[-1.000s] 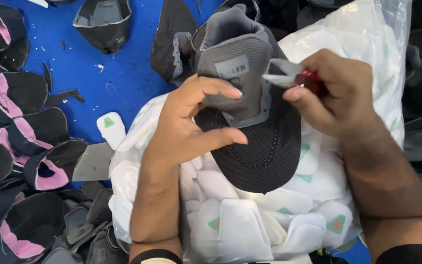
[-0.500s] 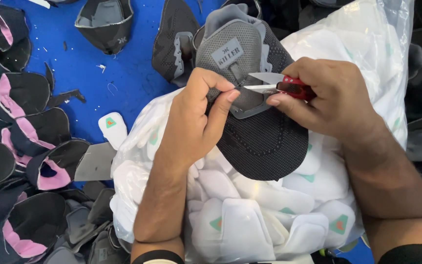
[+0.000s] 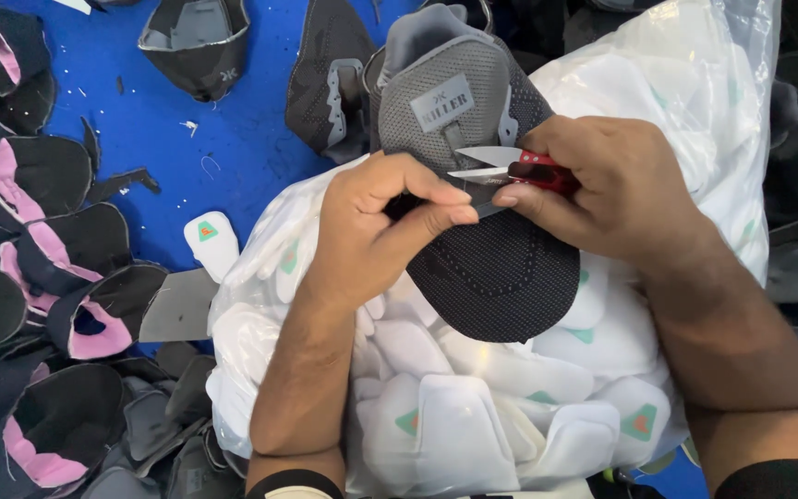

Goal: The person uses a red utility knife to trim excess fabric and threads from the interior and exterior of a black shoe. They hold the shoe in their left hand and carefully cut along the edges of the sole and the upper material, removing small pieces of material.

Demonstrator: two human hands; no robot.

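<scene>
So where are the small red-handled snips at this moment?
In the head view, right of centre, the red-handled snips are in the right hand, blades pointing left over the grey shoe upper near the left hand.

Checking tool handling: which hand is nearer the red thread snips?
Right. The right hand grips the red thread snips; the left hand pinches the grey shoe upper just below the blades.

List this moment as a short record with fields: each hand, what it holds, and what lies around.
left hand: left hand pinches the dark mesh shoe upper near its grey tongue
right hand: right hand grips red-handled thread snips, blades open and pointing left over the upper
support: upper rests on a clear plastic bag of white insoles
surface: blue table
left side: black and pink shoe uppers in a pile
behind: more grey uppers
</scene>
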